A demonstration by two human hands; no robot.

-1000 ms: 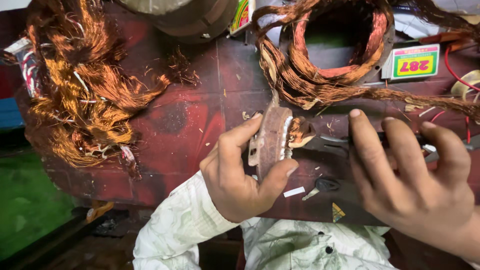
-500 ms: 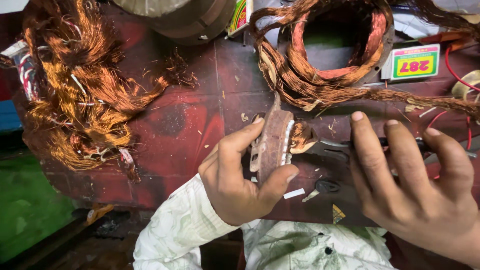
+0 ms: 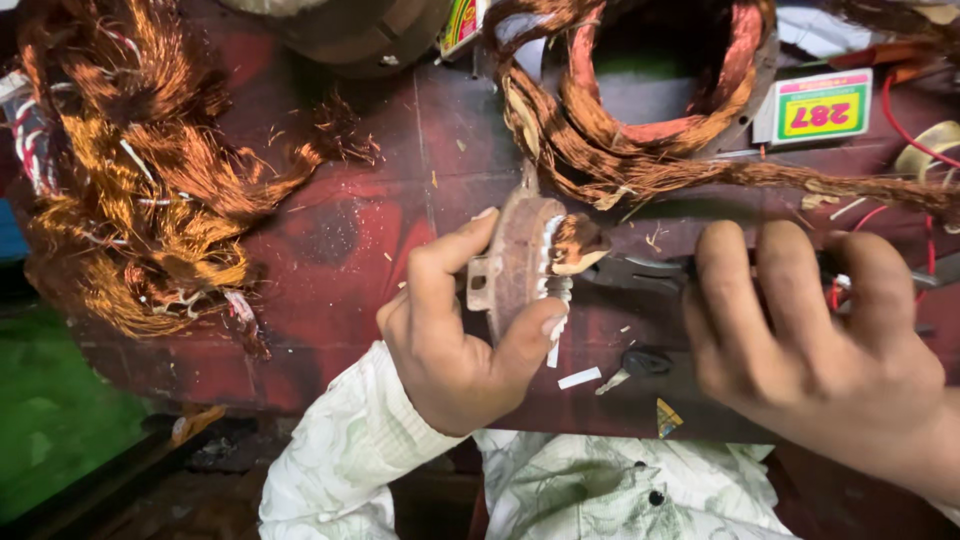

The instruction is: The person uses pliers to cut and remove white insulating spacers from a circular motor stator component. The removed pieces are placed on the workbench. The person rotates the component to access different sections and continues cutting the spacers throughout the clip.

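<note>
Motor-repair workshop: copper wire tangles (image 3: 140, 200) litter a worn red bench (image 3: 340, 250).

Warm dim light, right hand (image 3: 820, 360) perhaps motion-blurred, corners dark

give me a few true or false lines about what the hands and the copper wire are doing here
1. The left hand grips a rusty round metal core. True.
2. The right hand lies empty on the bench. False: it holds pliers whose tips meet the core's winding.
3. A loose heap of copper wire lies at the left of the red bench. True.
4. The coiled copper ring hangs from the left hand. False: it lies at the far side of the bench, apart from both hands.
</note>
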